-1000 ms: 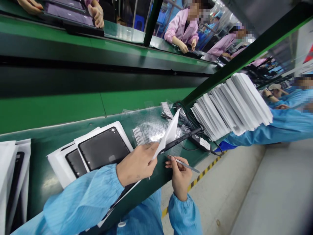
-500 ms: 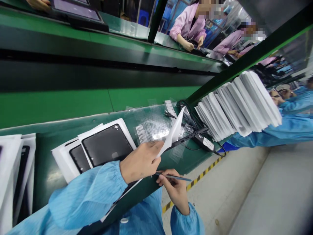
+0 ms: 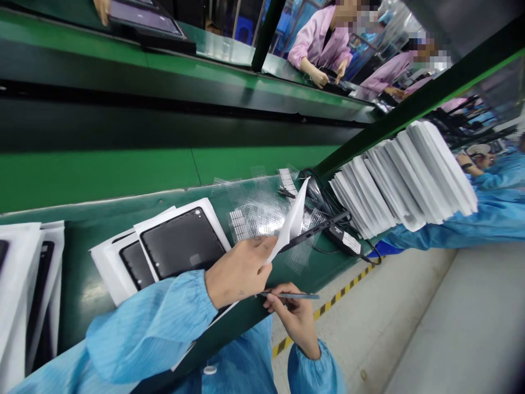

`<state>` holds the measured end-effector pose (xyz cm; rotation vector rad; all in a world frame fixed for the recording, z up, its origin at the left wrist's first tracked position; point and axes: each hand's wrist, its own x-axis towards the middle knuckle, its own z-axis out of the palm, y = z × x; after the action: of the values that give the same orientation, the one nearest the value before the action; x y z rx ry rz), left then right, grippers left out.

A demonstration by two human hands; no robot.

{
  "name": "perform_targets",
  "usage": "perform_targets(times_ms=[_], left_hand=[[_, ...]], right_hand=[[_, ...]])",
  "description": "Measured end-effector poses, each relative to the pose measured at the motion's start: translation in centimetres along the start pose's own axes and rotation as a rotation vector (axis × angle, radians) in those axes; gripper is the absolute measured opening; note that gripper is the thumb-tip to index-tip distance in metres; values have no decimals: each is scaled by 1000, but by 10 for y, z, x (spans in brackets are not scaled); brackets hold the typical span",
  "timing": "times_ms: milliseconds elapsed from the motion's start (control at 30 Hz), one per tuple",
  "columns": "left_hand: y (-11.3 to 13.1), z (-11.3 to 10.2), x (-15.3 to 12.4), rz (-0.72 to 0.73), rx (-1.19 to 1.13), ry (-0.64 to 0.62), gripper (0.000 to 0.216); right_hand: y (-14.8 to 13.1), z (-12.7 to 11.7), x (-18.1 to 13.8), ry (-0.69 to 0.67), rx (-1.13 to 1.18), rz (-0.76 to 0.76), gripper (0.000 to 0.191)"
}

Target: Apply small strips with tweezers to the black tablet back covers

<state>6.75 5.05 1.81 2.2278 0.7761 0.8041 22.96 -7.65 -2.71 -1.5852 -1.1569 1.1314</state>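
My left hand is closed on the edge of a black tablet back cover, which is tilted up and seen nearly edge-on. A white sheet stands up against the cover at the same fingers. Just below, my right hand pinches a slim, flat grey-blue tool; its left end is near the underside of my left hand. Beside my left forearm, another black tablet back cover rests on white sleeves, partly over a further cover.
White sleeves with dark panels stand at the far left. Clear plastic sheets, label strips and a black power adapter with cables lie behind my hands. A row of white sleeves stands right. Co-workers sit beyond the green frame.
The view has shifted slightly. The tool in my right hand has turned to lie more level. My left hand keeps its grip on the cover and sheet.
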Motion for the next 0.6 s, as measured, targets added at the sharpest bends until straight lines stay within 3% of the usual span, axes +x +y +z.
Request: perform_targets(times_ms=[600], left_hand=[[1, 4, -3, 10, 28, 48, 20]], right_hand=[[4, -1, 0, -2, 27, 22, 13]])
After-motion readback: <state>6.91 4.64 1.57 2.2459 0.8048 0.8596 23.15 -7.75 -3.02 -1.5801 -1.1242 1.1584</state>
